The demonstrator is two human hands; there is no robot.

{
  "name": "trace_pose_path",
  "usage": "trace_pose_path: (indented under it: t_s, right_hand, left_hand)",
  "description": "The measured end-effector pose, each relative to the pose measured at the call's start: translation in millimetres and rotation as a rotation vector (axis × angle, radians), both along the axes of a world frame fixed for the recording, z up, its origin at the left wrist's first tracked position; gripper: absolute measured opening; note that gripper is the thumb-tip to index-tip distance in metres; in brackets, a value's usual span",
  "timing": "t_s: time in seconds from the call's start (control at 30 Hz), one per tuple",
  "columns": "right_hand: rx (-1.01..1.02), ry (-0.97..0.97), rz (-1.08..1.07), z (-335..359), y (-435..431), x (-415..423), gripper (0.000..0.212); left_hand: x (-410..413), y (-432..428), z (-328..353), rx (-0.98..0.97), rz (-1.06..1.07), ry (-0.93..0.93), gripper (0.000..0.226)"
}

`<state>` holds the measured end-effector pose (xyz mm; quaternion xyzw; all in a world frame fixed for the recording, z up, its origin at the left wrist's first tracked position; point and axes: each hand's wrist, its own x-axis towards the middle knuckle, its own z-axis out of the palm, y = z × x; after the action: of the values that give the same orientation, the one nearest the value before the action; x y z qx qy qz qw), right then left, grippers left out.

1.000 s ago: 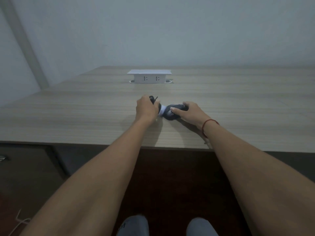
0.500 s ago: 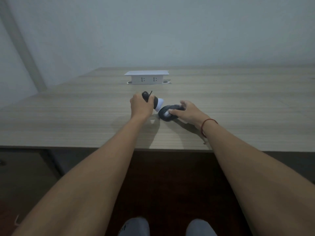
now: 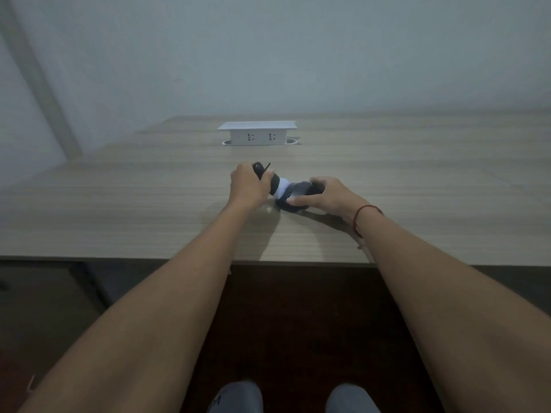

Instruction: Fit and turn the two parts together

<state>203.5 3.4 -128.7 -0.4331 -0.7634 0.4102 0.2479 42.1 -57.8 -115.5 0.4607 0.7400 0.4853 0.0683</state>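
My left hand (image 3: pixel 247 184) grips a dark roll with a white band (image 3: pixel 275 184), tilted up off the wooden table (image 3: pixel 119 210). Its dark top end pokes out above my fingers. My right hand (image 3: pixel 325 195) holds a dark grey, soft-looking piece (image 3: pixel 295 193) against the tabletop, thumb in front and fingers curled over its far side. The two pieces meet between my hands; what they are is too blurred to tell. A red string circles my right wrist.
A white pop-up socket box (image 3: pixel 258 134) stands on the table beyond my hands. The table's near edge runs below my forearms, with dark floor and my knees beneath. A pale wall rises behind.
My left hand lifted the dark-and-white roll off the table and tilted it up. The right hand shifted slightly with the dark grey piece, which now meets the roll again.
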Motion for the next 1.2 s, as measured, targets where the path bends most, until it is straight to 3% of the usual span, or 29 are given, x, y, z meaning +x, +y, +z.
trace_pose_path:
  t_s: [0.13, 0.23, 0.33, 0.5, 0.57, 0.8, 0.97, 1.07, 1.2]
  right_hand:
    - [-0.028, 0.017, 0.027, 1.8, 4.8, -0.3, 0.077]
    - [-0.01, 0.02, -0.003, 2.0, 0.6, -0.6, 0.056]
    - [0.011, 0.016, -0.01, 0.1, -1.6, -3.1, 0.034]
    - [0.206, -0.117, -0.116, -14.1, -8.9, -15.8, 0.079]
    - [0.309, -0.191, -0.143, -13.9, -13.8, -16.4, 0.079]
    - [0.33, -0.2, -0.11, -12.2, -15.3, -15.5, 0.068]
    - [0.318, -0.205, -0.099, -13.4, -13.1, -17.2, 0.062]
    - [0.326, -0.218, -0.103, -14.2, -12.8, -17.2, 0.075]
    - [0.302, -0.203, -0.109, -17.5, -9.9, -17.3, 0.081]
  left_hand:
    - [-0.8, 1.8, 5.2, -0.021, 0.019, 0.021, 0.033]
    - [2.4, 1.7, -1.2, 0.096, 0.025, -0.09, 0.034]
    - [4.0, -0.5, -13.3, 0.046, 0.06, -0.022, 0.035]
    - [6.1, -0.5, -9.1, 0.144, 0.061, -0.027, 0.036]
    - [9.3, -1.1, -5.1, 0.2, 0.044, -0.036, 0.035]
    - [15.1, -2.9, -7.3, 0.224, -0.045, -0.018, 0.035]
    - [14.1, 2.5, 1.5, 0.016, -0.119, 0.147, 0.038]
    - [9.4, 6.4, 8.1, -0.147, -0.089, 0.236, 0.04]
    - [7.9, 5.1, 13.8, -0.087, -0.087, 0.229, 0.039]
